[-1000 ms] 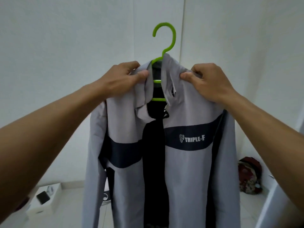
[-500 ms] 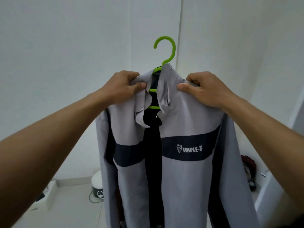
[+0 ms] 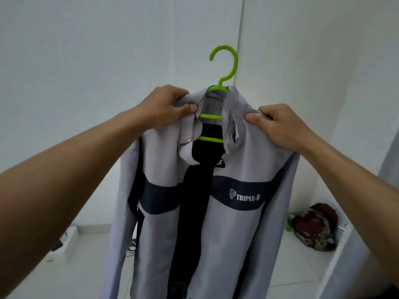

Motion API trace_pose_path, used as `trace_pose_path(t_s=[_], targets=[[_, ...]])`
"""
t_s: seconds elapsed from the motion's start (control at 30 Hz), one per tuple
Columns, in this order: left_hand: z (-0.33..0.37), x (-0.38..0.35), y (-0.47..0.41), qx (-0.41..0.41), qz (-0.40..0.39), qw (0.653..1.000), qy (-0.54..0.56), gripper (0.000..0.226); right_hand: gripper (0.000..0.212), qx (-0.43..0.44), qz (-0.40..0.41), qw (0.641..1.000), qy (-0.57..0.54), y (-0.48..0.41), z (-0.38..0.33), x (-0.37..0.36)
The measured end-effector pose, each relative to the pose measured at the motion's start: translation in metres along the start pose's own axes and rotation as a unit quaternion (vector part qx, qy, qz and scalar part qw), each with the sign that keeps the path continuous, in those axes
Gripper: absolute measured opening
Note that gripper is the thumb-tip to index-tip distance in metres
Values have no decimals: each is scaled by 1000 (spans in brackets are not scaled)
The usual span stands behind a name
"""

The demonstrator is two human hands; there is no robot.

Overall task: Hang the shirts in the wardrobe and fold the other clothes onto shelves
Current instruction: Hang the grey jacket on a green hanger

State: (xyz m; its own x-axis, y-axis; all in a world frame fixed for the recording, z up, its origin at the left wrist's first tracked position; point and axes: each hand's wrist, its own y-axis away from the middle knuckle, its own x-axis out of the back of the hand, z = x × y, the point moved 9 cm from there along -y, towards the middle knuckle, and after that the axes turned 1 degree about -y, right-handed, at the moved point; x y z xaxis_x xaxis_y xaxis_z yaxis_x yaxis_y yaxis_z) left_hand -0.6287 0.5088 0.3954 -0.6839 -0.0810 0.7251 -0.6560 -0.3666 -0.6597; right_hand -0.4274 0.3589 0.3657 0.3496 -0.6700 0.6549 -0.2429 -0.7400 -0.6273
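Note:
A light grey shirt (image 3: 244, 160) with a dark navy chest band and the words TRIPLE-F hangs open-fronted on a lime green hanger (image 3: 224, 67), held up in mid-air before me. My left hand (image 3: 164, 108) pinches the left shoulder by the collar. My right hand (image 3: 278, 124) grips the right shoulder. The hanger's hook sticks up free above the collar, hooked on nothing. Two green crossbars show in the neck opening. The shirt's lower part runs out of the frame.
White walls meet in a corner behind the shirt. A dark red patterned bag (image 3: 315, 227) lies on the white floor at the right. A white box (image 3: 64, 240) sits on the floor at the left. A white panel edge (image 3: 388, 156) shows at the far right.
The collar opening has been pulled wider, and my right hand has slid outward along the shoulder. The view has shifted, so the bag at the right shows more.

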Motion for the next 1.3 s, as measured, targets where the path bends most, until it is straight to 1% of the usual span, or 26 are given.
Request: trace_pose_path(t_s=[0.07,0.13,0.23,0.33,0.4,0.47,0.57,0.7,0.73,0.8,0.87,0.9,0.97,1.07,1.2,1.3], targets=[[-1,-4,3,2,-13,1000,-10,34,53,5,12,1000,-7,0,-2,-2],[-3,-4,7,15,-9,1000,8,34,55,13,19,1000,-14,-2,-5,-4],[-9,-2,13,42,-14,999,26,43,59,17,27,999,16,-3,-9,-5],[-37,0,24,116,-72,987,88,37,61,9,54,998,43,-3,-9,4],[-50,-7,32,128,-112,981,91,33,60,-2,57,997,43,-1,-8,9],[-54,-10,36,114,-98,986,72,24,58,-8,44,998,52,3,-10,9],[-56,-8,29,102,-49,991,72,20,51,-33,12,997,68,10,-10,14],[-47,-7,13,58,-36,995,72,22,26,-96,-27,995,22,27,-3,26],[-42,-8,10,45,-36,996,73,22,25,-114,-38,993,11,34,1,29],[-37,-11,5,28,-32,996,73,21,37,-147,-59,987,40,50,9,32],[-31,-17,1,8,-40,996,79,18,44,-154,-46,983,90,63,8,39],[-26,-21,-1,-7,-51,994,92,16,45,-153,-26,983,102,70,5,45],[-15,-28,-5,-34,-79,986,144,15,42,-152,7,982,111,82,-2,57],[-1,-39,-10,-61,-111,974,190,14,41,-146,13,982,116,91,-18,65],[10,-50,-16,-76,-102,968,216,13,41,-158,28,976,146,102,-29,79],[19,-54,-24,-87,-91,971,203,22,43,-179,67,967,169,117,-29,102]])
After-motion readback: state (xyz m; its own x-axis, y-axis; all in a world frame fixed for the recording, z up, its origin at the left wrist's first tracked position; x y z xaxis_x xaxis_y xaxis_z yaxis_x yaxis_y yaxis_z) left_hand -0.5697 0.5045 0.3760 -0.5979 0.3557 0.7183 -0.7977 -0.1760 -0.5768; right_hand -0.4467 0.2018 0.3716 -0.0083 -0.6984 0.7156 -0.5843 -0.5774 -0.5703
